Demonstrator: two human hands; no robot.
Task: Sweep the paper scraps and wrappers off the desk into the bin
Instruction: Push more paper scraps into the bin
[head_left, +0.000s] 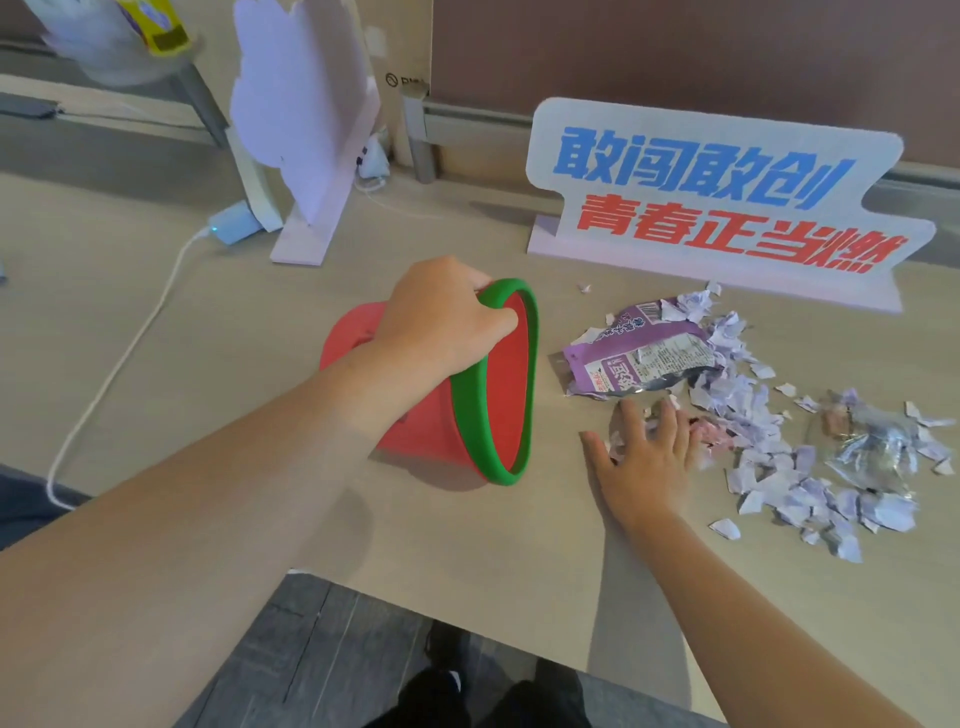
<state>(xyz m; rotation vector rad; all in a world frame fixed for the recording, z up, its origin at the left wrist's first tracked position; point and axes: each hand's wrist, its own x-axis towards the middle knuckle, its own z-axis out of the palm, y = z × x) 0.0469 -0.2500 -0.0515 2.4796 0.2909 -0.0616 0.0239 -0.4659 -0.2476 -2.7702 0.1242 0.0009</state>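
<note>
A red bin (421, 431) with a green rim lies on its side on the desk, its mouth facing right toward the litter. My left hand (441, 322) grips the top of the green rim. A purple snack wrapper (639, 358) lies just right of the bin's mouth. Torn white paper scraps (779, 467) spread to the right of it, with a crumpled clear wrapper (872, 447) among them. My right hand (644, 457) rests flat on the desk, fingers apart, its fingertips on the nearest scraps below the purple wrapper.
A standing sign with blue and red characters (711, 208) stands behind the litter. A white foam-board cutout (306, 119) stands at the back left, next to a charger (234, 223) with a white cable (119, 358). The desk's front edge (467, 629) runs below my arms.
</note>
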